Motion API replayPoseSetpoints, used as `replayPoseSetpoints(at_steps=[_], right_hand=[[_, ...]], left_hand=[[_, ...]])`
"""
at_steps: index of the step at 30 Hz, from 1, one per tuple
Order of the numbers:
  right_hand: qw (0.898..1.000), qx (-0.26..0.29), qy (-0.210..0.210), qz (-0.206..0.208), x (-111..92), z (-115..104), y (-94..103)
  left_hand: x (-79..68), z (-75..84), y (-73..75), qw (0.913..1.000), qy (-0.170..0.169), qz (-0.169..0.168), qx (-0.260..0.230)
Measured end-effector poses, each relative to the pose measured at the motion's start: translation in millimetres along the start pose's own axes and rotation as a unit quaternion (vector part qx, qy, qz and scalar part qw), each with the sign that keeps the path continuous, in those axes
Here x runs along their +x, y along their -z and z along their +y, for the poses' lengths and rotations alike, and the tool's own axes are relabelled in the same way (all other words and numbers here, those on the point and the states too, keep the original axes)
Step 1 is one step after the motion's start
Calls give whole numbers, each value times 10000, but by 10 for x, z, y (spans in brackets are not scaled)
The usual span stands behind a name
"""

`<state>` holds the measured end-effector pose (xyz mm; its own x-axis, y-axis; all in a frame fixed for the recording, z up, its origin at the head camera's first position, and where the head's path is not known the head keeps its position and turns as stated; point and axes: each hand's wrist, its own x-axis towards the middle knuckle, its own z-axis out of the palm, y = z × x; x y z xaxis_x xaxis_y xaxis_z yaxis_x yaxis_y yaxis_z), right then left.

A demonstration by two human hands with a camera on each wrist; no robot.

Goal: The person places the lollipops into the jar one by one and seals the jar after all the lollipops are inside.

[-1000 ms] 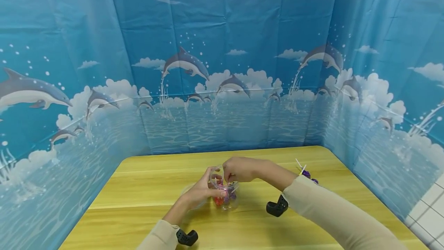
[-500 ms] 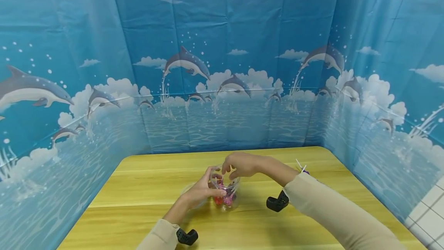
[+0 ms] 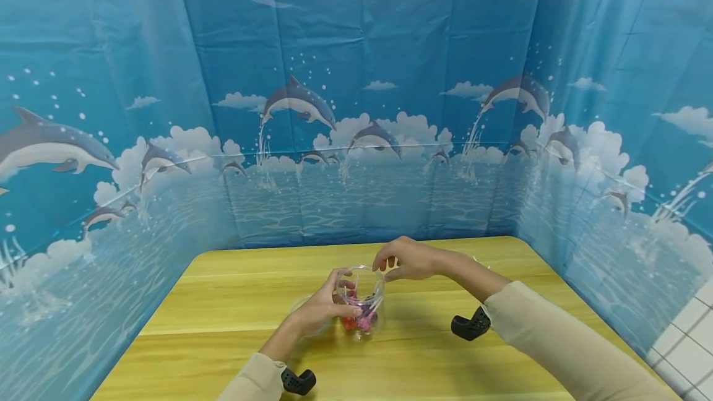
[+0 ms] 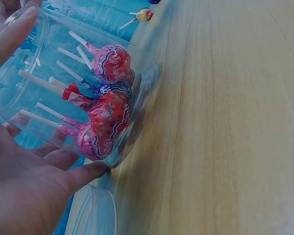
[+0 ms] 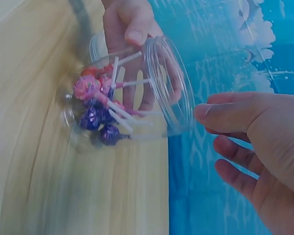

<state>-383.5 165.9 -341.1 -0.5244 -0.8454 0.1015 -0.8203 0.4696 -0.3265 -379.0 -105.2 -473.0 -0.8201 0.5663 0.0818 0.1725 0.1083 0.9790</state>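
A clear plastic jar (image 3: 380, 320) with an open top stands on the table, several wrapped lollipops (image 4: 112, 63) inside. Pink, red and purple wrappers show low in the jar, and white sticks point up toward its mouth. My left hand (image 3: 325, 308) grips the jar from its left side, thumb in front and fingers behind. At the right side of the rim hovers my right hand (image 5: 269, 142), fingers loosely bent and nothing between them. Its thumb tip is close to the rim; whether it touches I cannot tell.
A clear round lid (image 4: 95, 210) lies left of the jar, partly behind my left hand. More lollipops (image 4: 145, 14) lie on the wooden table (image 3: 223, 327) to the right, mostly hidden by my right arm in the head view. A dolphin-print curtain (image 3: 356, 197) surrounds the table.
My right hand was inside the jar's mouth, then rose out of it and moved right. A pink lollipop has come into view low in the jar. My left hand keeps its grip.
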Motion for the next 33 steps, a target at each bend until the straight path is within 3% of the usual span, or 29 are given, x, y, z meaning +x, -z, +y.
replayPoseSetpoints(at_steps=[15,28,33], right_hand=[[9970,299,-519,487,-485,302,88],[9876,443,-1149,976,-998,652,158],[9846,435,-1406,942,-1197,791,140]], left_hand=[[-8,1,7,10000,-48,-14,-44],[17,-40,30,10000,-73,12,31],[49,-38,32,10000,-43,12,29]])
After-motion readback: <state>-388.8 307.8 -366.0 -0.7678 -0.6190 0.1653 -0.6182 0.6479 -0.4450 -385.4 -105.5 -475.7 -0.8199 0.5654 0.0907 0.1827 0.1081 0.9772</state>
